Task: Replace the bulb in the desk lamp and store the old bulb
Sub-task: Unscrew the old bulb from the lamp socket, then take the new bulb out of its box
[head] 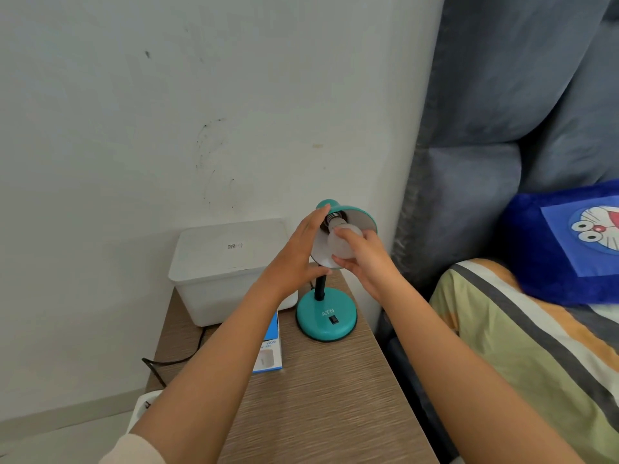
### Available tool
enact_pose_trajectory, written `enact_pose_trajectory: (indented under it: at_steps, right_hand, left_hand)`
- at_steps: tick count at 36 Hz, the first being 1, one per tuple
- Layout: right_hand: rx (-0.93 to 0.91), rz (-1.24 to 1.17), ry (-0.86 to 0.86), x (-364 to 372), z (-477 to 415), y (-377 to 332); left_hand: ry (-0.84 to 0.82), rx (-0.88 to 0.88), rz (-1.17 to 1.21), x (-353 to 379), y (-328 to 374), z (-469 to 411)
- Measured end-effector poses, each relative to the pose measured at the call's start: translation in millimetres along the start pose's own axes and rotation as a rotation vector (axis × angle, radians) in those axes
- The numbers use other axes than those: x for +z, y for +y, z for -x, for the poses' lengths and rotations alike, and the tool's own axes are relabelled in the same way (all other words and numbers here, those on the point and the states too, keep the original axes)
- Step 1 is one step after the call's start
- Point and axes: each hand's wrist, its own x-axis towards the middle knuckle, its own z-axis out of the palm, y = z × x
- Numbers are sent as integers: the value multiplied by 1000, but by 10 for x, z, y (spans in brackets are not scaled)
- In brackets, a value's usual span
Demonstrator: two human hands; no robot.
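A teal desk lamp stands on its round base (326, 318) on the wooden bedside table (321, 396). Its shade (358, 217) is tilted toward me. My left hand (298, 254) grips the shade's left rim. A white bulb (340, 247) sits at the shade's mouth, and its metal screw thread (335, 216) shows just outside the socket. My right hand (366, 262) has its fingers closed around the bulb. A blue and white bulb box (269, 353) lies on the table, partly hidden under my left forearm.
A white lidded plastic box (227, 266) sits at the back left of the table against the wall. A black cable (177, 360) drops off the table's left edge toward a white power strip (144, 406). A bed with a striped sheet (536, 346) and blue cushion (566, 242) is at the right.
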Motion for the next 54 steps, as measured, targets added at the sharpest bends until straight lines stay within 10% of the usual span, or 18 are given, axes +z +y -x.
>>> enact_pose_trajectory:
  at_steps: [8, 24, 33, 54]
  right_hand:
    - [-61, 114, 15, -10, 153, -25]
    - [-336, 582, 91, -62, 931, 1254]
    - [-108, 830, -65, 97, 549, 1816]
    - [-193, 1009, -227, 175, 251, 1735]
  left_hand:
    - [-28, -3, -199, -102, 60, 45]
    - [-144, -642, -240, -267, -465, 1356]
    - [-235, -693, -83, -156, -720, 1494]
    - [-76, -722, 126, 20, -922, 1599]
